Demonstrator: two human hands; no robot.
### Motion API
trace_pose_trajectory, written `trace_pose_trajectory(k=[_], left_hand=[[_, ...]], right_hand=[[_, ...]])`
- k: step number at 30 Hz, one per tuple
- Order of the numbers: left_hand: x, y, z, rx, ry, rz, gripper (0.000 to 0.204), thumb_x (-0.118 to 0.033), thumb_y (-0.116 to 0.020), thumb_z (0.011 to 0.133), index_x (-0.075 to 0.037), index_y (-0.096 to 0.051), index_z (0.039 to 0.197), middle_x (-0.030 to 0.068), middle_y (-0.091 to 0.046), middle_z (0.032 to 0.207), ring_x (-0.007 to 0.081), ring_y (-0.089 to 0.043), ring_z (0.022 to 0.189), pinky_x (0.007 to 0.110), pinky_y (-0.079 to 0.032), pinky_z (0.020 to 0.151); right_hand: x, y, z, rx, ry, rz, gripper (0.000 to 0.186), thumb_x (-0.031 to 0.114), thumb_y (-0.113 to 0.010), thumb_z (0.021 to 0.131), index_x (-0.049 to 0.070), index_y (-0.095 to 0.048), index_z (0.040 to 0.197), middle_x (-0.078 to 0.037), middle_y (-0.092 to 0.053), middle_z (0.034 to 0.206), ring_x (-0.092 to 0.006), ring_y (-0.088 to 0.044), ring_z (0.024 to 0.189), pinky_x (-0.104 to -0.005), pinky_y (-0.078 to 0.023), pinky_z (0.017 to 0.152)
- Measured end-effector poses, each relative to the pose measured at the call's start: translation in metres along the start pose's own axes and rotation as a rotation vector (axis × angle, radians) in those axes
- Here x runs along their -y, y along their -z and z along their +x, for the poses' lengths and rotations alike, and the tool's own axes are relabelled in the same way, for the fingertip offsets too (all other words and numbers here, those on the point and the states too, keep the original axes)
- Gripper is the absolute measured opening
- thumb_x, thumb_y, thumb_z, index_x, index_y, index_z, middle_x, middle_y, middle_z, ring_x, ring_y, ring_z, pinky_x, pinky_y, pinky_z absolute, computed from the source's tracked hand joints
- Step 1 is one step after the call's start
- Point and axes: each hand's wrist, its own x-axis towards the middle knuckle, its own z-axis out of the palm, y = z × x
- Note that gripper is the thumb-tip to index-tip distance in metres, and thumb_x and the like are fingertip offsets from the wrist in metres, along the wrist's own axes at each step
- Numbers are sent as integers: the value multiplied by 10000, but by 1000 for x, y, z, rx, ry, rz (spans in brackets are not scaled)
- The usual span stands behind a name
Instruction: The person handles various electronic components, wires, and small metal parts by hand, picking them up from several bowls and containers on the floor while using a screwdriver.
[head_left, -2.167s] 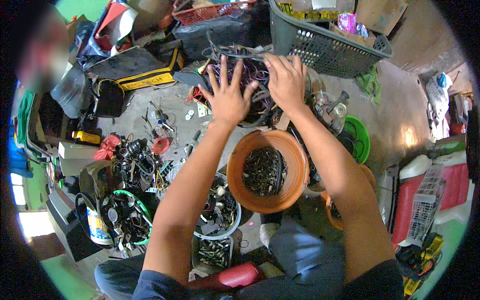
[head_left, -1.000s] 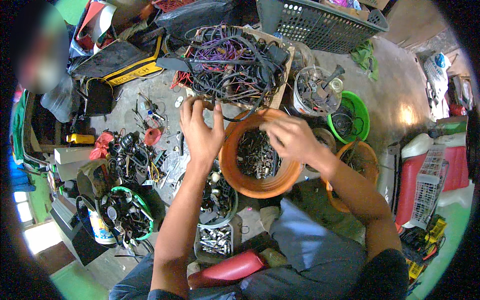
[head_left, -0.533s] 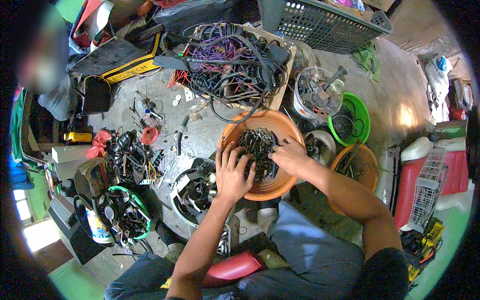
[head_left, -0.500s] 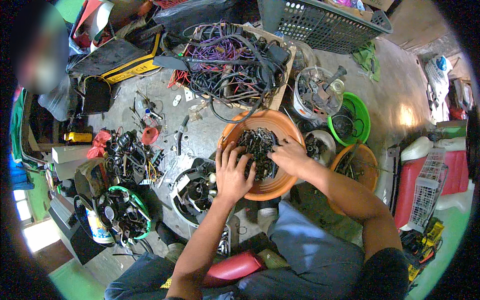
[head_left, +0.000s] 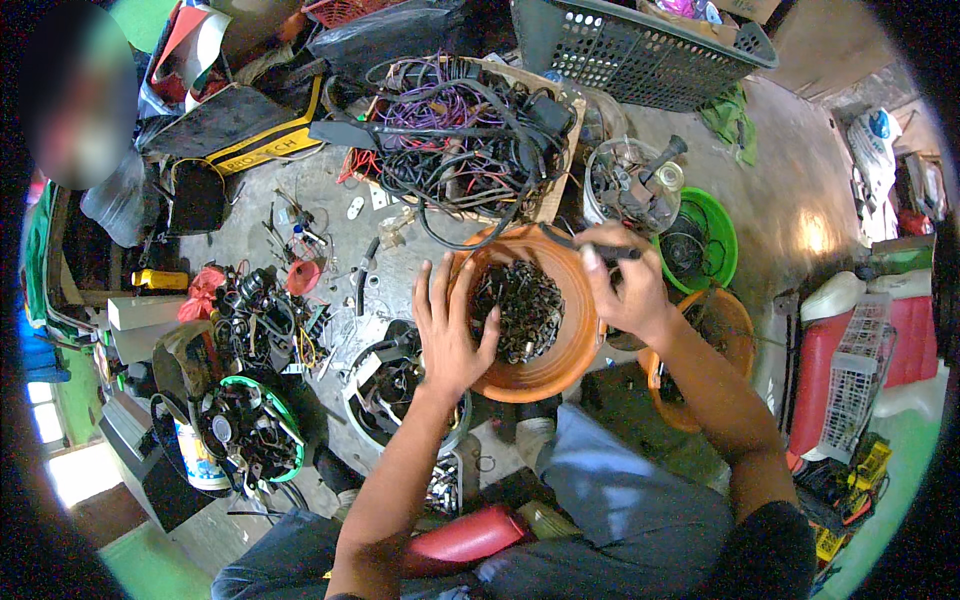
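Orange plastic forms the wide round pot (head_left: 572, 350), set in front of the seated person, with a heap of small dark metal parts (head_left: 520, 312) on its bottom. At the pot's left side is the left hand (head_left: 455, 325), open and empty-looking, its fingers spread along the rim and its thumb reaching over the inside; how firmly it presses there cannot be told. Above the pot's right rim, well apart from the other, the right hand (head_left: 632, 290) is closed on a black piece (head_left: 612, 251), slender and dark, pinched between thumb and fingers. This piece lies over the pot's far right edge, its far end pointing left along the rim, so it is right at the right hand and across the opening from the left one. Just beyond the pot a black cable (head_left: 432, 228) loops down from a tangle of wires (head_left: 455, 135), black and purple. Beyond the pot to the right stands a pale bucket (head_left: 597, 180) of mixed scrap, with a green basin (head_left: 733, 245) nearer on that side. A second orange tub (head_left: 742, 335) sits right of the pot, a grey tub (head_left: 458, 435) is at its near left, and a red cushion (head_left: 470, 540) lies on its near side.
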Motion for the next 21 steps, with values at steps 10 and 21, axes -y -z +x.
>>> trace_pose_trajectory(k=[10, 21], left_hand=[[10, 2, 61, -75, -16, 243, 888, -481, -638, 895, -52, -237, 1561, 196, -173, 1627, 443, -99, 1501, 626, -33, 1182], [6, -5, 79, 44, 69, 303, 937, -571, -621, 886, -164, -166, 1596, 130, -93, 1666, 406, -104, 1518, 724, -82, 1131]], right_hand=[[-12, -22, 21, 116, -312, -157, 188, 147, -603, 937, 32, -525, 1063, -193, -680, 855, -419, -673, 741, -498, -532, 641], [-43, -65, 25, 370, -81, -528, 370, 103, -687, 771, 14, -586, 1116, -198, -692, 864, -363, -699, 803, -467, -576, 687]])
